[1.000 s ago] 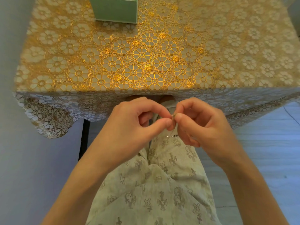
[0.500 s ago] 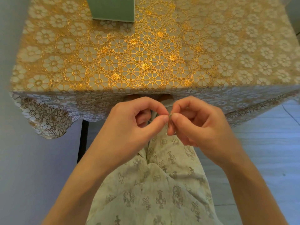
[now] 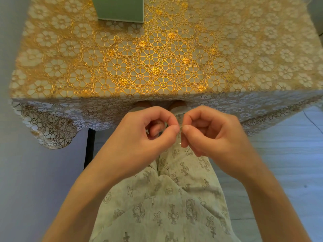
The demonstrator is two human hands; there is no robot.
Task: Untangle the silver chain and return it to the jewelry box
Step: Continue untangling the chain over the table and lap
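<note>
Below the table edge, left hand [image 3: 139, 137] and right hand [image 3: 215, 135] have drawn slightly apart, each pinching the silver chain [image 3: 181, 127]. Its visible bit spans sideways between fingertips; its full lie is too small to tell.

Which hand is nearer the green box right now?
Left. The left hand sits below the green box, slightly to its right; the right hand is farther right. Neither touches it.

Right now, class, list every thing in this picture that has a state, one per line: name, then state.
left hand: pinching the silver chain
right hand: pinching the silver chain
silver chain: held between both hands above the lap, mostly hidden
green box: standing on the tablecloth, top out of view
tablecloth: spread flat, edge hanging down
</note>
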